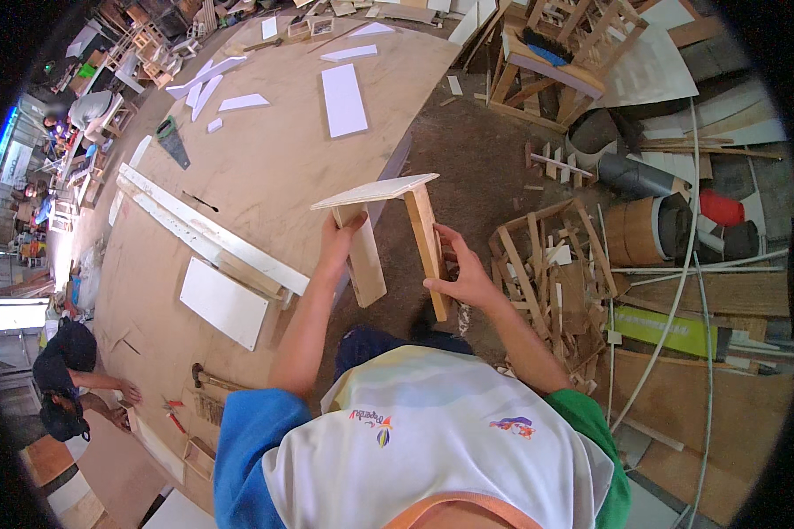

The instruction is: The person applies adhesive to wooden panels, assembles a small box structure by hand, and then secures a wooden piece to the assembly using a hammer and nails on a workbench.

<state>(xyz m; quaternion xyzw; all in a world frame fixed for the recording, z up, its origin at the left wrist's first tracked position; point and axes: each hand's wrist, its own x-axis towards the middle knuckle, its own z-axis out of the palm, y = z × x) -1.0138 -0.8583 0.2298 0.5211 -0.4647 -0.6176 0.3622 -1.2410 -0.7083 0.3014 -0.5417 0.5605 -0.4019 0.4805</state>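
Between my hands is a small wooden stool-like piece (pixel 378 189), with a thin pale top board and two upright boards under it. My left hand (pixel 337 245) is closed round the left upright, close beneath the top. Lower down, my right hand (pixel 464 275) grips the right upright, thumb on the near face and fingers behind. The piece is held up over the floor beside the table's right edge, slightly tilted. A white rectangular board (pixel 223 302) lies on the table left of my left arm, beside long white strips (pixel 212 231).
The large wooden table (pixel 265 167) carries a handsaw (pixel 173 144), a hammer (pixel 212 379), red-handled pliers (pixel 176 414) and white cut pieces (pixel 344 100). At lower left a co-worker (pixel 65 375) leans over the table. A scrap-filled wooden crate (pixel 551 273) stands at my right.
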